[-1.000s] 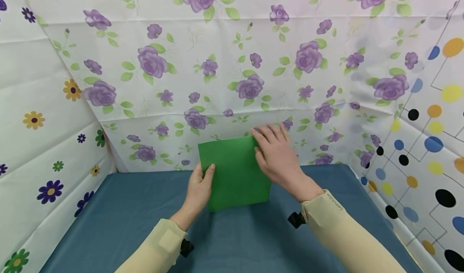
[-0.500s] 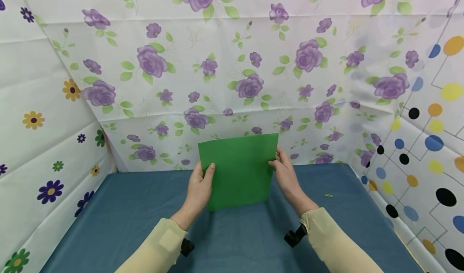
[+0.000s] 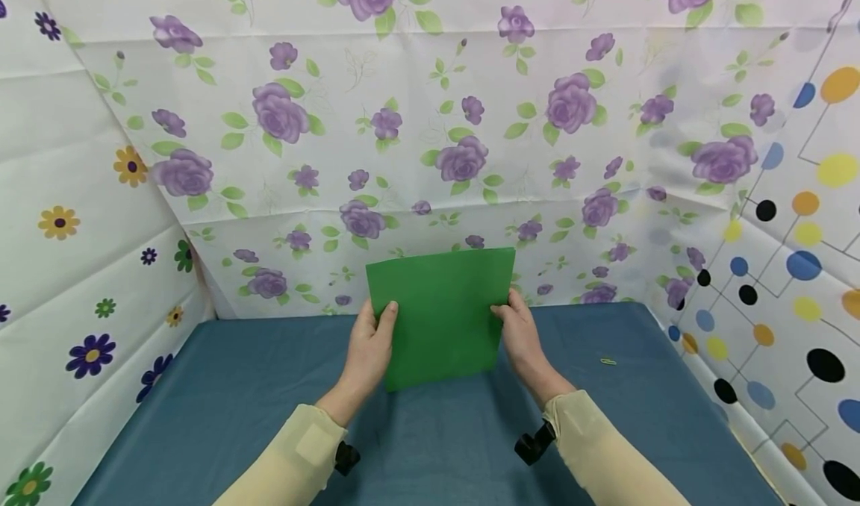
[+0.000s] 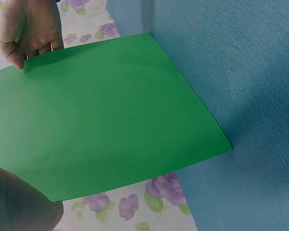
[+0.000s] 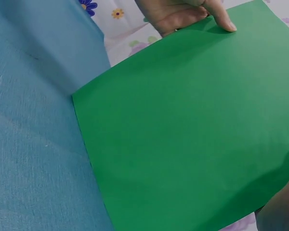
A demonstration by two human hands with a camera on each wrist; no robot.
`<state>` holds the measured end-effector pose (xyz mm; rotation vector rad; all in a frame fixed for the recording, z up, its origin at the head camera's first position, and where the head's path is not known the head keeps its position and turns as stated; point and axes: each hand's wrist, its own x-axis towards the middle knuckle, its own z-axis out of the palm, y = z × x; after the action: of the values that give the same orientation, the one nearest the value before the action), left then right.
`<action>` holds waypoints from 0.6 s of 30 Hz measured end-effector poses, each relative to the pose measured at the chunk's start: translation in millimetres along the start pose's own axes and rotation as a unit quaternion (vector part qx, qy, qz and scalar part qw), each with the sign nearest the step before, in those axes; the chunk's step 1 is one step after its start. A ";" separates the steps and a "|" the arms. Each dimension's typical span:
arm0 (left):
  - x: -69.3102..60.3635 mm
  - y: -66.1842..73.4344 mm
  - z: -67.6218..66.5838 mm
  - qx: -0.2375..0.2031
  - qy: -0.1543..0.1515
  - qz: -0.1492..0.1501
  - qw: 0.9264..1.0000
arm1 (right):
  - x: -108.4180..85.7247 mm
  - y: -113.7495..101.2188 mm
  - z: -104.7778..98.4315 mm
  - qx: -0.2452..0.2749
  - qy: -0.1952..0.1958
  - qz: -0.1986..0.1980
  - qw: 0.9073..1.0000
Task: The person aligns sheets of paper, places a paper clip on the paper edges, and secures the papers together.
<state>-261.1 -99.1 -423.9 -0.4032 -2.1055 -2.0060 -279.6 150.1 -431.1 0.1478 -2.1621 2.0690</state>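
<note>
A plain, bright green, roughly square sheet of paper or thin card stood nearly upright at the middle of the scene, one broad face toward the person and its top leaning slightly to the far side. The person's left hand grasped its left edge, thumb on the near face and fingers behind. The right hand grasped the right edge in the same way, its thumb also on the near face. The sheet's lower edge was close to a table covered in dark blue cloth; whether the two touched, I cannot tell. To the right of the right hand, well apart from the sheet, a small yellowish paperclip lay on the blue cloth. Both arms reached in from the near side in pale cream sleeves, with a small black device at each wrist. On the far side hung a white cloth with purple roses; a white cloth with daisy-like flowers rose at left, and a white cloth with coloured dots at right.
</note>
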 end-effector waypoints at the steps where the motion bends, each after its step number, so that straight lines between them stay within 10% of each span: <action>1: -0.1 0.2 0.0 0.000 -0.001 -0.001 1.000 | -0.3 0.5 0.2 -0.003 0.002 0.003 1.000; 18: -2.7 -7.0 -0.8 0.013 0.003 -0.013 1.000 | -2.2 7.4 3.6 -0.001 -0.010 0.007 1.000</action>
<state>-261.0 -100.4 -431.3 -0.3657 -2.1418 -1.9900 -278.8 146.8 -438.9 0.1536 -2.1836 2.0807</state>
